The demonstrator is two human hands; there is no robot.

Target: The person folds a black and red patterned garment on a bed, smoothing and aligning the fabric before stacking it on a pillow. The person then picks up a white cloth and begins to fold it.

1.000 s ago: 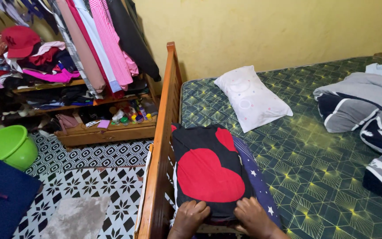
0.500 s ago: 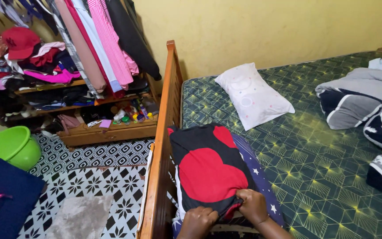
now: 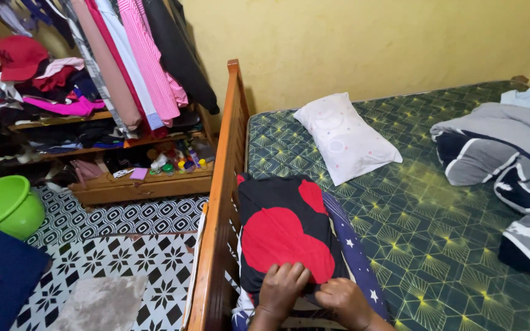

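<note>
Black-and-red pillow at six o'clock on the bed: left hand presses flat, right hand pinches its cover's hem.

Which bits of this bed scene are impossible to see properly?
- Black-and-red pillow: near end covered by left hand and right hand, head view.
- Striped blanket: cut by the right edge.
- Small bottles on the shelf: too small to identify.
- Green basin: cut by the left edge.

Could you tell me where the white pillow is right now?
The white pillow lies on the green mattress near the yellow wall, beyond the black-and-red pillow.
</note>
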